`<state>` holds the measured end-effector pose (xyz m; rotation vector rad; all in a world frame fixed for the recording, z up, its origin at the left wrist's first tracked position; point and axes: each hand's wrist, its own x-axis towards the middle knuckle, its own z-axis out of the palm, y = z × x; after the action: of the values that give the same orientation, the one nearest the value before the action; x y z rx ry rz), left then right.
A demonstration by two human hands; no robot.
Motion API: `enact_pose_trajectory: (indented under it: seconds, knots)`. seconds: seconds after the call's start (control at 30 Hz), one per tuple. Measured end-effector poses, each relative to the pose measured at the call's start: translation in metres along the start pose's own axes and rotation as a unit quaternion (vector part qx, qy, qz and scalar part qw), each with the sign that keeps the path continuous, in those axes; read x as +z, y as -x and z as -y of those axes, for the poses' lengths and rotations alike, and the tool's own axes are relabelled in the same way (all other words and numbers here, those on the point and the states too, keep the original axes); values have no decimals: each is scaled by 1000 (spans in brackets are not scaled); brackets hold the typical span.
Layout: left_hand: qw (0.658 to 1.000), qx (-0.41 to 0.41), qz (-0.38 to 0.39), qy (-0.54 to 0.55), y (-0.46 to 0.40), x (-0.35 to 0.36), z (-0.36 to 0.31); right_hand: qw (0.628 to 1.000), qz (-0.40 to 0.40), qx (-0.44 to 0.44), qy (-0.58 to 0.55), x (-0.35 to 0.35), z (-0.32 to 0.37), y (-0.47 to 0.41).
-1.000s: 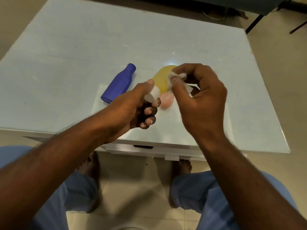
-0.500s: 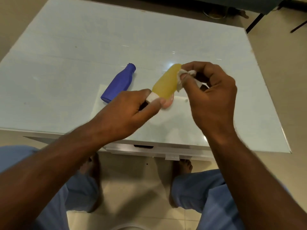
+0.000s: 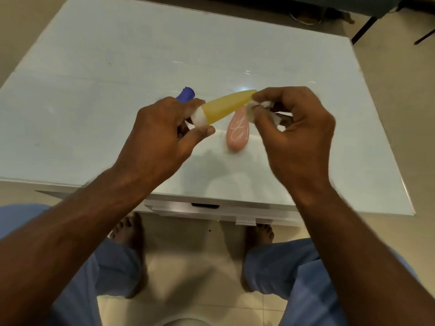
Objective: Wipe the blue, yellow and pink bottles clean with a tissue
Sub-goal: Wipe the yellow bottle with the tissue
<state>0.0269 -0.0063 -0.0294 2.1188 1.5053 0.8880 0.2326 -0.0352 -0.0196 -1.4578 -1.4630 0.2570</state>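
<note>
The setting appeared to be a room in a home. A pale glass-topped table [image 3: 94, 109] stood on beige floor tiles [image 3: 188, 267], dark furniture legs [image 3: 362, 29] showed at the far right, and the person's feet [image 3: 128, 231] were bare.

Left hand [image 3: 160, 135] and right hand [image 3: 294, 135] pinch (raised).

One bottle [image 3: 225, 107] is hanging above the table [image 3: 94, 102] between both hands, another bottle [image 3: 237, 132] lying under it, a third [image 3: 187, 94] sitting behind the left hand [image 3: 162, 130].
</note>
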Motion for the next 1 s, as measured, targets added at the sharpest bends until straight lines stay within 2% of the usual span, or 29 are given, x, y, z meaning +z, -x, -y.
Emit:
enact_pose_trajectory:
  seconds: [0.1, 0.4, 0.57, 0.73, 0.83, 0.93, 1.0]
  knots:
    - [999, -16, 5, 41, -1, 2, 1, 999, -19, 27, 13, -7, -6, -4]
    - [995, -57, 34, 74, -4, 3, 1, 998, -52, 40, 19, -7, -6, -6]
    - [970, -90, 79, 210, -2, 4, -6, 999, -11, 22, 44, -2, -4, 0]
    - [945, -100, 67, 306, -3, 5, -7, 999, -4, 11, 40, -1, -2, 1]
    - [943, -76, 84, 314, 0, 9, -12, 999, 30, -14, 6, 4, 6, 7]
    - [959, -31, 103, 261, 6, 16, -17, 992, 94, -83, -3, 14, 18, 19]
    - [964, -38, 90, 248, 6, 18, -16, 989, 106, -99, 6, 17, 19, 19]
